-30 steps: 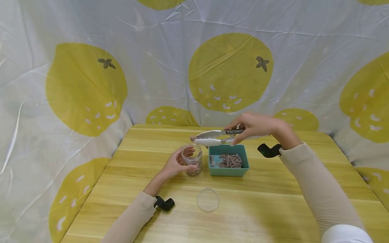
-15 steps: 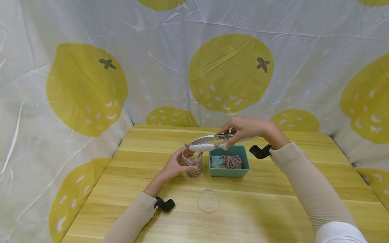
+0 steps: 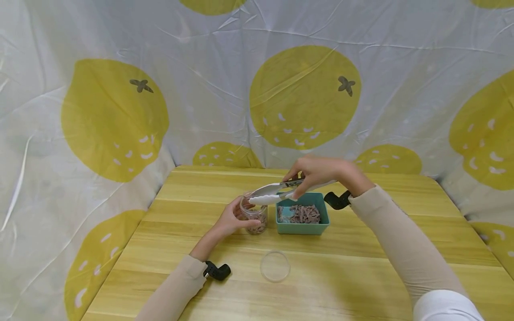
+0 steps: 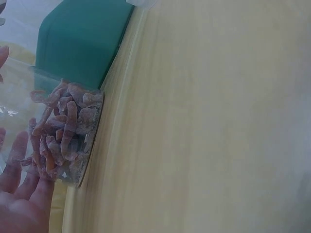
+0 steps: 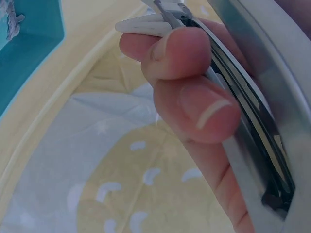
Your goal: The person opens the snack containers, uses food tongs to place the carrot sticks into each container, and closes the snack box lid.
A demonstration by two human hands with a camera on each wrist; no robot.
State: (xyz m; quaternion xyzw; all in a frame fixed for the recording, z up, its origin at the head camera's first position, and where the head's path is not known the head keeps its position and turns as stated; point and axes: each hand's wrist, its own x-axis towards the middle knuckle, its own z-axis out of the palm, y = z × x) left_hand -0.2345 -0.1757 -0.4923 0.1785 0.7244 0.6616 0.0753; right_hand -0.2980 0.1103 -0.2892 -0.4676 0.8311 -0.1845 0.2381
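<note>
My left hand [image 3: 230, 219] holds a clear jar [image 3: 260, 226] upright on the table, thumb in front and fingers behind. Reddish-brown dried strips [image 4: 63, 126] fill its lower part in the left wrist view. My right hand [image 3: 315, 173] grips metal tongs [image 3: 265, 199] with white scalloped tips, from above. Those tips overlap the jar's open mouth; what lies between them is hidden. In the right wrist view, fingers [image 5: 194, 107] wrap the tongs' handle [image 5: 272, 92]. Right of the jar, a teal tub [image 3: 302, 229] contains more of the strips, heaped toward its right side.
A round clear lid [image 3: 275, 266] lies flat on the wooden table [image 3: 341, 276], in front of the jar and tub. Behind the table hangs a pale curtain [image 3: 209, 98] printed with yellow lemons. Black wrist cameras [image 3: 217, 270] stick out from both sleeves.
My right hand has brought the tongs left and down, from above the jar to its mouth. The strip earlier seen at the tips no longer shows. My left hand and the jar stay put.
</note>
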